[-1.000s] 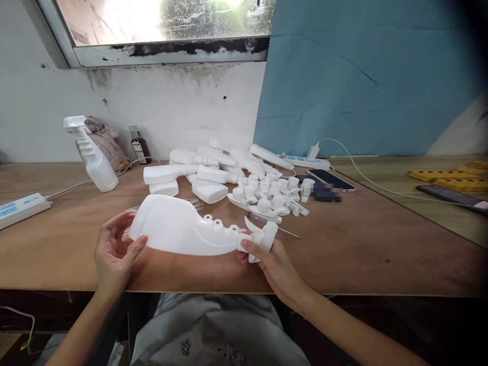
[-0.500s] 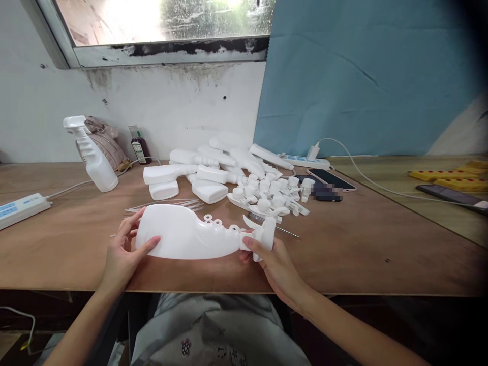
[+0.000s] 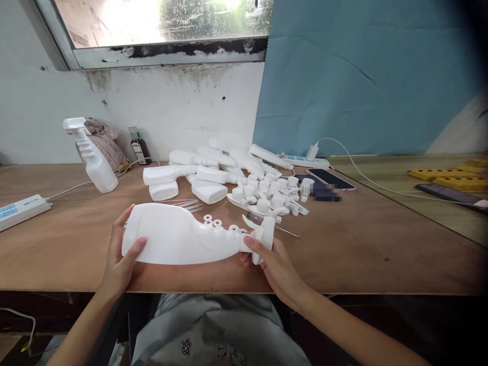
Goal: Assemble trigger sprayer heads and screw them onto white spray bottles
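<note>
A white spray bottle (image 3: 171, 236) lies sideways in my hands above the front of the table, its base to the left. My left hand (image 3: 124, 254) grips the base, thumb on the near face. At the neck, my right hand (image 3: 269, 256) pinches the collar of the white trigger spray head (image 3: 267, 236), whose trigger points up and left. Small white rings (image 3: 217, 223) lie on the table just behind the bottle's neck. Farther back are a heap of loose spray heads (image 3: 267, 193) and a pile of white bottles (image 3: 209, 190).
An assembled spray bottle (image 3: 97, 162) stands at the back left, near a pink bag (image 3: 104, 145) and a dark bottle (image 3: 140, 147). Thin tubes (image 3: 186, 204) and a metal rod tool (image 3: 284, 232) lie behind my hands. Phones (image 3: 331, 179), cables and power strips (image 3: 23, 211) flank the work area.
My left hand and the bottle's base have shifted slightly left and toward me, and the bottle has turned a little. My right hand stays at the spray head's collar.
</note>
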### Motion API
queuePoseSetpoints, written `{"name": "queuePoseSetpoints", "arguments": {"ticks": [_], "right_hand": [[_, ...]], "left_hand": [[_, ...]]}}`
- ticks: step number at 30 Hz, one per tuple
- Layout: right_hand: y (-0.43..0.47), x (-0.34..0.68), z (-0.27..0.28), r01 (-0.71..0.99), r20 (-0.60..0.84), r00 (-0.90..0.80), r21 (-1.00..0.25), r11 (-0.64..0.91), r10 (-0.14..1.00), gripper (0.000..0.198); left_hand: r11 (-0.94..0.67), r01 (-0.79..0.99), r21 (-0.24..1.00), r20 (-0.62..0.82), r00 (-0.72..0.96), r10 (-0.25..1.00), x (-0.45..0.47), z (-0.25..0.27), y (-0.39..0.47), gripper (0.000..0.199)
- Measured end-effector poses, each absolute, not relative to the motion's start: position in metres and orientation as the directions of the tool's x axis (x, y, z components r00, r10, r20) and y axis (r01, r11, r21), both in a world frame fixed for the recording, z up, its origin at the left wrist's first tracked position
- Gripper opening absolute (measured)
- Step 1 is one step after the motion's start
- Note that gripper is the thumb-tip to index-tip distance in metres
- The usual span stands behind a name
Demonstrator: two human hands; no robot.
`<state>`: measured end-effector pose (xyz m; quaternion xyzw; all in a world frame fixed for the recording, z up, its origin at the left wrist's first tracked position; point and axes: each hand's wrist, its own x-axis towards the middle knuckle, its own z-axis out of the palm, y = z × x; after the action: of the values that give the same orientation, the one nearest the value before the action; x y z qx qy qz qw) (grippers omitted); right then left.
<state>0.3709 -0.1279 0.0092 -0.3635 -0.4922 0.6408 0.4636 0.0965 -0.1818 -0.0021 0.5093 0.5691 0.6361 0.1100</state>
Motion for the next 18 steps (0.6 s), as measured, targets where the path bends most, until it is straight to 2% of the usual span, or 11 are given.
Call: {"name": "queuePoseSetpoints", "arguments": {"ticks": [5, 11, 15, 18], "right_hand": [[-0.1274, 0.3706, 0.0099, -0.271, -0.004, -0.282, -0.959, -0.084, 0.959, 0.033], [-0.1257, 0.3723, 0.0085, -0.271, 0.017, -0.275, -0.961, -0.061, 0.961, 0.032], [-0.1288, 0.3765, 0.0097, -0.179, 0.112, -0.294, -0.982, 0.06, 0.949, 0.025], [-0.1334, 0.3786, 0.0132, -0.106, 0.196, -0.304, -0.979, 0.171, 0.932, 0.022]], "left_hand": [[-0.355, 0.332, 0.874, 0.469, -0.384, 0.795, 0.0973, 0.0034, -0.186, 0.077], [-0.31, 0.379, 0.872, 0.456, -0.397, 0.797, 0.098, -0.0008, -0.1859, 0.083], [-0.365, 0.569, 0.737, 0.616, -0.341, 0.71, 0.0949, 0.0005, -0.1863, 0.077], [-0.454, 0.689, 0.565, 0.748, -0.195, 0.635, 0.0882, 0.0046, -0.1872, 0.056]]}}
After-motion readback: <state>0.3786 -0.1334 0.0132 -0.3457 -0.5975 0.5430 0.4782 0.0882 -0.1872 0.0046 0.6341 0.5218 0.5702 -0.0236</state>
